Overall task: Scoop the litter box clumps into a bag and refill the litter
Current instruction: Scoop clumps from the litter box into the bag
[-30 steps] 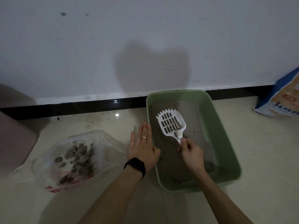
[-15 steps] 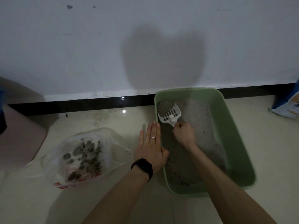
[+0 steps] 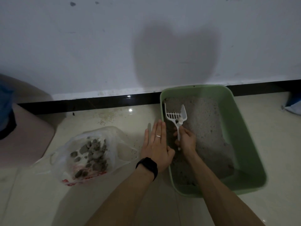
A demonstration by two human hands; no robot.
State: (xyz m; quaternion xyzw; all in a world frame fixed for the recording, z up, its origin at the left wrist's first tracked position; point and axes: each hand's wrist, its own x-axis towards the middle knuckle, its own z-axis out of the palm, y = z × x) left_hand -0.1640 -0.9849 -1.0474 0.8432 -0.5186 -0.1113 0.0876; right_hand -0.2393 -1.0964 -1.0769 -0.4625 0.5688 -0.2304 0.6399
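Note:
A green litter box (image 3: 241,144) with grey litter (image 3: 206,128) stands on the tiled floor against the wall. My right hand (image 3: 187,141) grips the handle of a white slotted scoop (image 3: 175,114), whose head lies tilted near the box's far left corner. My left hand (image 3: 156,144) rests flat with straight fingers along the outside of the box's left wall. It wears a ring, and a black watch sits on the wrist. A clear plastic bag (image 3: 91,154) with several grey clumps lies open on the floor to the left.
A blue and white litter sack (image 3: 293,106) shows at the right edge. A pinkish seat or stool (image 3: 24,136) with a blue cloth (image 3: 6,108) stands at the far left. Spilled litter grains (image 3: 107,118) dot the floor near the black skirting.
My right hand has pushed the scoop from the box's middle to its far left corner, then drawn back a little with the head tipped up. My left hand stays at the box wall.

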